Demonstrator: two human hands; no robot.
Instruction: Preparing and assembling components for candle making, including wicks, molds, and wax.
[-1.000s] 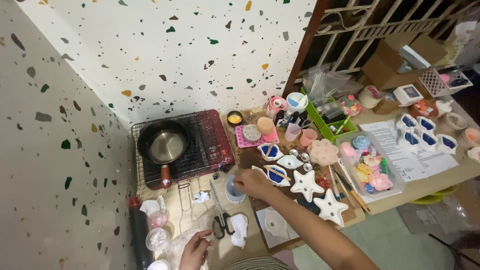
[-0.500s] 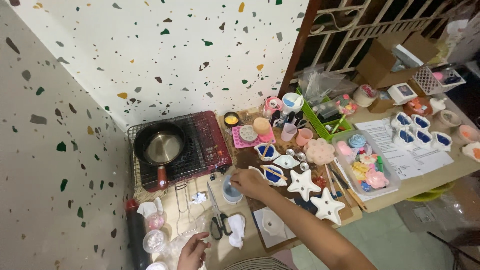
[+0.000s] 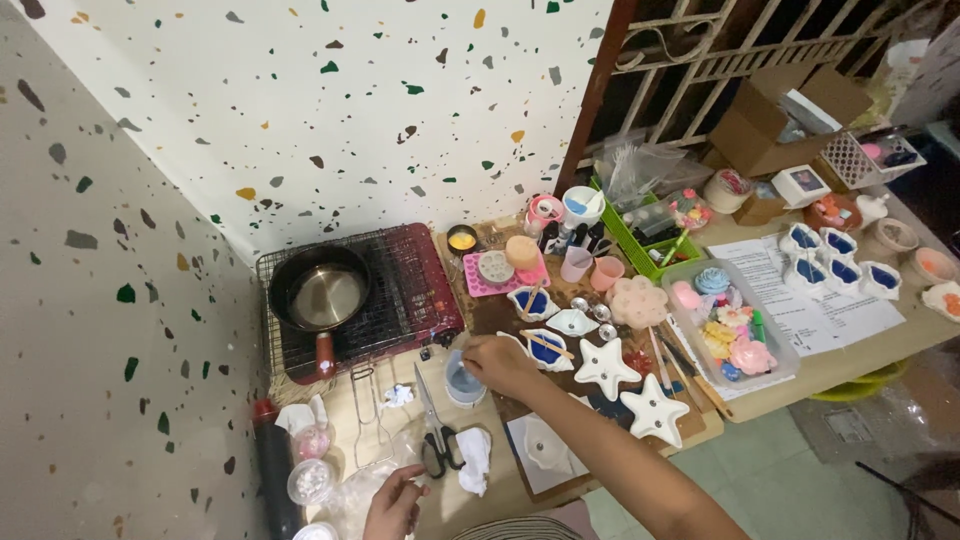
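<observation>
At the near edge of the head view, the left hand [image 3: 393,505] is cut off by the frame; its fingers are curled over crumpled clear plastic [image 3: 352,487], and whether anything is actually pinched cannot be told. The small blue cup [image 3: 463,379] is partly hidden behind the right hand [image 3: 500,364], so its contents cannot be made out.

The cup is seen near the middle of the table, just near of the red grill stove [image 3: 385,295] and left of the star-shaped white dishes [image 3: 610,370]. The right fingertips are placed at the cup's right rim, closed narrowly together as if pinching something small; the pinched item is too small to identify. The right forearm is extended from the near right corner diagonally toward the far left, wrist bent down over the cup.

Scissors [image 3: 436,430] are laid just near of the cup, with a crumpled white tissue [image 3: 474,449] beside them. A dark pan [image 3: 321,293] is set on the stove.
</observation>
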